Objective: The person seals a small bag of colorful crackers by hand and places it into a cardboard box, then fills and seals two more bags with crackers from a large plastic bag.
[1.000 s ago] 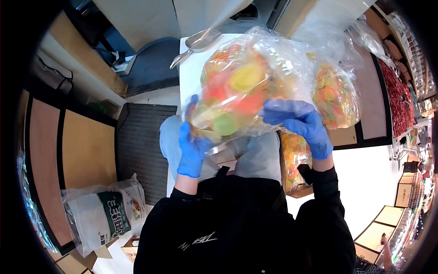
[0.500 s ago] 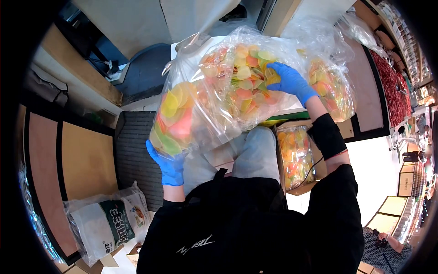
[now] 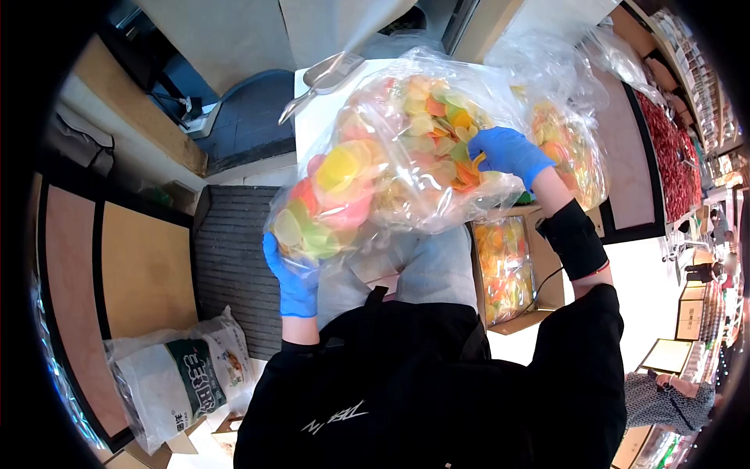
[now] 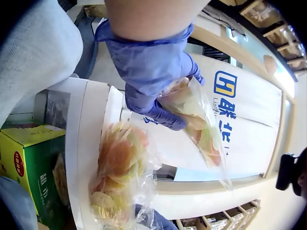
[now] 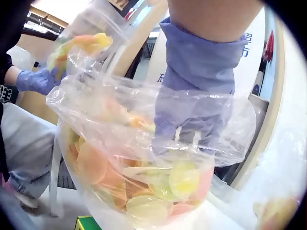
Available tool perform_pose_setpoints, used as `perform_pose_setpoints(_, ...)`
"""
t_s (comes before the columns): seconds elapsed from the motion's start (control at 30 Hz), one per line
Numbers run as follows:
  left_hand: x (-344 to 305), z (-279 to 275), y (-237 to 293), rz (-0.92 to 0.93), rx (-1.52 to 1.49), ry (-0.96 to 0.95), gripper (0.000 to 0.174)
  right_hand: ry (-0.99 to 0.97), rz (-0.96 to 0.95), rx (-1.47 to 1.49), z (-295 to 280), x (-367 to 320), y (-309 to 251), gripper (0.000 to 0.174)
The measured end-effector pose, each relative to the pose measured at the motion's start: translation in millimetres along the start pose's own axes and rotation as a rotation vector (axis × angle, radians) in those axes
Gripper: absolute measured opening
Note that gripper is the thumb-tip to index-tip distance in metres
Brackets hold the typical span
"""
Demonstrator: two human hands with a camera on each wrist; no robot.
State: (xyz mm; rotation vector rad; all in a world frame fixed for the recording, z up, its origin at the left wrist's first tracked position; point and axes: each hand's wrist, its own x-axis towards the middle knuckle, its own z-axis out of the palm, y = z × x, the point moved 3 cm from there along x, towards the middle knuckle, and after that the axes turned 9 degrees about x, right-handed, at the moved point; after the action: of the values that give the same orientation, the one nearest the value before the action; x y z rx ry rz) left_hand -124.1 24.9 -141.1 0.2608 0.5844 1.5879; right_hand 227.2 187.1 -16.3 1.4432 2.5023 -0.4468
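Left hand (image 3: 291, 275), gloved, pinches the small bag (image 3: 324, 199) of discs just off the counter's (image 3: 316, 117) near edge, over the lap; right hand (image 3: 506, 152) sits inside the large bag (image 3: 437, 86) on the counter, and whether its fingers close on discs (image 5: 184, 179) we cannot tell; we judge that the thin, slick, crinkled film may slip or sag, spilling the brittle, round, pastel wafers; squeezing could crack them.

Bright indoor light, fisheye edges dark, wrist views soft
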Motion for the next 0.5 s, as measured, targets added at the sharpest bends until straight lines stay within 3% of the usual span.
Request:
perform_pose_setpoints(0.07, 4.9, -11.9, -7.5, 0.03, 0.011, 0.049, 0.063, 0.091, -0.033, -0.024, -0.5, -2.0, -1.9, 0.026)
perform_pose_setpoints(0.13, 12.4, -15.3, -9.5, 0.153, 0.27, 0.036, 0.063, 0.227, -0.048, -0.095, -2.4, -6.9, -5.2, 0.025)
perform_pose_setpoints(0.23, 8.4, -3.5, -12.1, 0.216, 0.404, 0.027, 0.058, 0.506, -0.111, 0.059, -5.3, -12.7, -0.4, 0.027)
perform_pose_setpoints(0.33, 1.7, 17.1, -13.9, 0.242, 0.392, 0.01, 0.051, 0.596, 0.132, 0.408, -14.9, -16.8, 2.4, 0.027)
perform_pose_setpoints(0.43, 0.8, 22.5, -16.1, 0.295, 0.415, 0.015, 0.049, 0.591, 0.092, 1.141, -14.0, -16.9, -5.6, 0.024)
perform_pose_setpoints(0.5, -2.8, 29.2, -17.6, 0.288, 0.407, 0.029, 0.05, 0.56, 0.1, 1.211, -15.3, -19.4, -22.7, 0.025)
